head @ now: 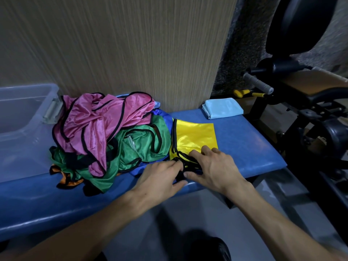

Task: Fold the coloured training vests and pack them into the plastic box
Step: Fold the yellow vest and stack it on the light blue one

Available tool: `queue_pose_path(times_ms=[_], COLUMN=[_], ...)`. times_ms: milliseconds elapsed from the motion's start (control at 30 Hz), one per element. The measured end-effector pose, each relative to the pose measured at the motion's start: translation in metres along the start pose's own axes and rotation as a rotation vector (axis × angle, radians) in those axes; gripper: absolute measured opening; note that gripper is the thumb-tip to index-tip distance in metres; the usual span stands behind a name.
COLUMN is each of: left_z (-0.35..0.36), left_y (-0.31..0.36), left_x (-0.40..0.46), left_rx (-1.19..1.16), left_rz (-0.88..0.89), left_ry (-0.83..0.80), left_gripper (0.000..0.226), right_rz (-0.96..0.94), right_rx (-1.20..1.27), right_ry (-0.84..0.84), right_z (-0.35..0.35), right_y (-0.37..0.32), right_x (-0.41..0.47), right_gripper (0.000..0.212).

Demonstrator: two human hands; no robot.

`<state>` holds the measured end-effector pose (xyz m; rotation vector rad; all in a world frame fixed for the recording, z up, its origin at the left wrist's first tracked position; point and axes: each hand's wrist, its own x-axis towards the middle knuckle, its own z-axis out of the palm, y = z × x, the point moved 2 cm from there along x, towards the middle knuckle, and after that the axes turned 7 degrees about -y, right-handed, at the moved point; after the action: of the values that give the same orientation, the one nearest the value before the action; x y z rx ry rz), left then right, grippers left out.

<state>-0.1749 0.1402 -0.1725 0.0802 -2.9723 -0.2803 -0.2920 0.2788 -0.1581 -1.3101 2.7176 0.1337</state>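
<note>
1. The yellow vest [194,137] lay flat on the blue bench [244,140], just to the right of the big messy pile of vests [109,138].
2. The yellow vest's long side ran away from the person, toward the wall. Its near end, with the black straps, was the end closest to the person.
3. Both hands were at that near end. The left hand [160,178] was on the side next to the pile, and its fingers curled round the black straps.
4. The right hand [212,166] was on the yellow vest's other side. Its fingers lay spread on the yellow cloth and its thumb touched the black straps; I could not tell if it was gripping or only pressing.
5. The rest of the yellow vest stretched out beyond the hands, so I think the next fold would go from the near end toward the far end.
6. The plastic box [26,117] sat on the far left of the pile, well apart from the yellow vest. The left hand was nearer to it.
7. A light blue folded cloth [222,108] lay just past the yellow vest's far right corner.
</note>
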Motion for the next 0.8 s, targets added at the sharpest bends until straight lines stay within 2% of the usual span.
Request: queue_pose_path(times_ms=[233,367,433,500,633,700,800], left_z=[0.015,0.018,0.018,0.016,0.005,0.0,-0.004], left_y=[0.007,0.007,0.005,-0.001,-0.012,-0.018,-0.024], left_x=[-0.001,0.001,0.0,-0.001,0.0,0.004,0.012], left_rx=[0.187,0.04,-0.065,-0.119,0.097,0.15,0.05], left_rz=[0.003,-0.1,-0.089,-0.042,0.205,0.311,0.295], left_ry=[0.064,0.062,0.085,0.097,0.165,0.128,-0.094], left_gripper=[0.019,0.018,0.015,0.014,0.014,0.012,0.023], right_rz=[-0.005,-0.007,-0.017,-0.033,-0.071,-0.087,-0.101], right_rx=[-0.014,0.006,0.023,0.035,0.006,-0.031,-0.068], right_ry=[0.01,0.008,-0.001,-0.017,-0.054,-0.055,-0.06], right_z=[0.001,-0.001,-0.002,-0.004,-0.006,-0.004,-0.002], right_y=[-0.001,-0.001,0.0,0.002,0.002,-0.002,-0.007], right_x=[-0.001,-0.002,-0.003,-0.005,-0.009,-0.01,-0.009], right_gripper=[0.062,0.057,0.056,0.058,0.066,0.07,0.07])
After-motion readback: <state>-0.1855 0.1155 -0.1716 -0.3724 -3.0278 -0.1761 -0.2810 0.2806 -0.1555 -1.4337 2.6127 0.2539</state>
